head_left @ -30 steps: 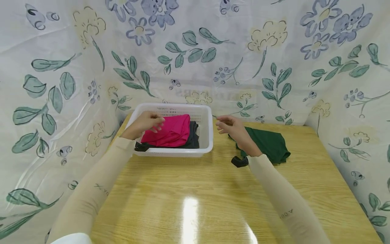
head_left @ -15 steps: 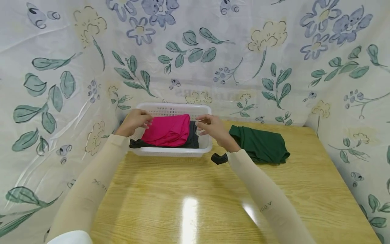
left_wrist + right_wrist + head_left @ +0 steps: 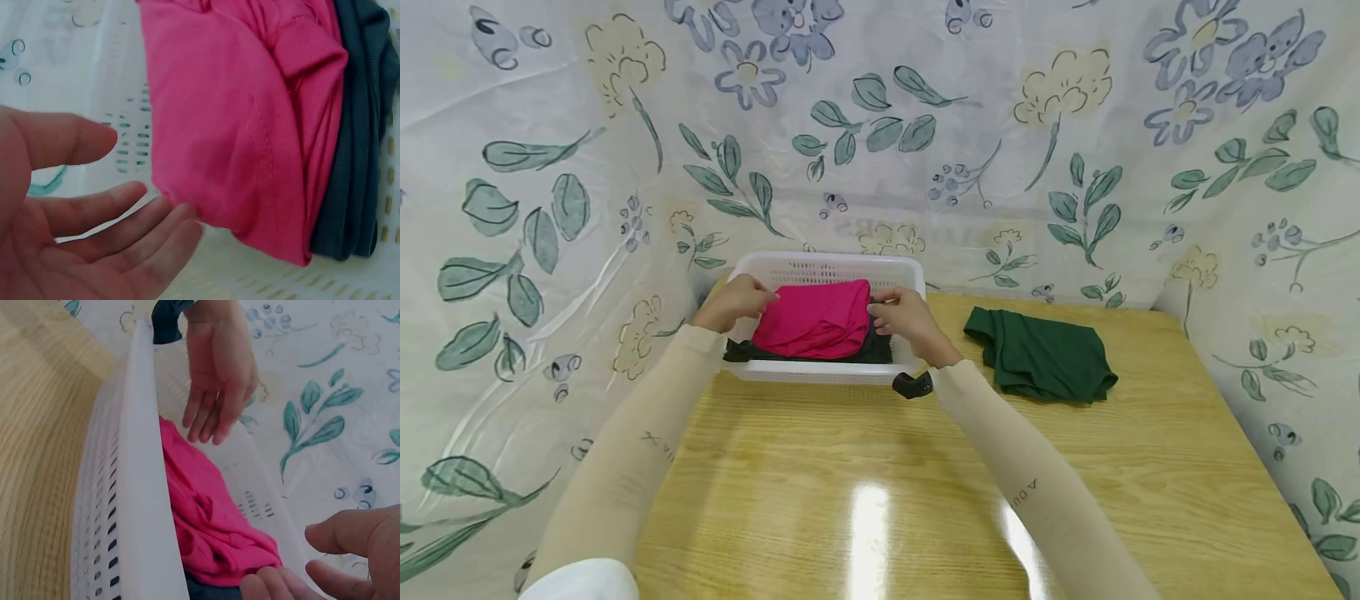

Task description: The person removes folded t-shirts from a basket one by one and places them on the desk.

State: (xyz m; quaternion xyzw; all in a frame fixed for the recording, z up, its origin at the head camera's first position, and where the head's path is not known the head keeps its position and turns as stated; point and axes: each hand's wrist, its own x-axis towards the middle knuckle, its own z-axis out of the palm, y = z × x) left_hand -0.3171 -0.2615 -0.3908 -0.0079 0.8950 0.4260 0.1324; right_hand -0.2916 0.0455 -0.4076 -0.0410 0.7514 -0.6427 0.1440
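Observation:
A folded pink garment [image 3: 816,321] lies on a dark grey folded cloth [image 3: 876,346] inside a white plastic basket [image 3: 820,372]. At its left end my left hand [image 3: 737,302] reaches over the basket; in the left wrist view the thumb is spread from loosely bent fingers [image 3: 134,250], whose tips are at the pink edge. Over the basket's right side, my right hand [image 3: 906,317] is at the garment's other end. The right wrist view shows its fingertips [image 3: 269,581] by the pink cloth; whether they touch is unclear. Neither hand grips anything.
A folded dark green garment [image 3: 1045,354] lies on the wooden table [image 3: 820,467] to the right of the basket. Floral cloth [image 3: 880,183] hangs behind and along both sides of the table. Each wrist wears a black device [image 3: 913,384].
My right hand has moved left from near the green garment to the pink garment's right end. My left hand shifted left off the pink garment, then slightly back toward its edge.

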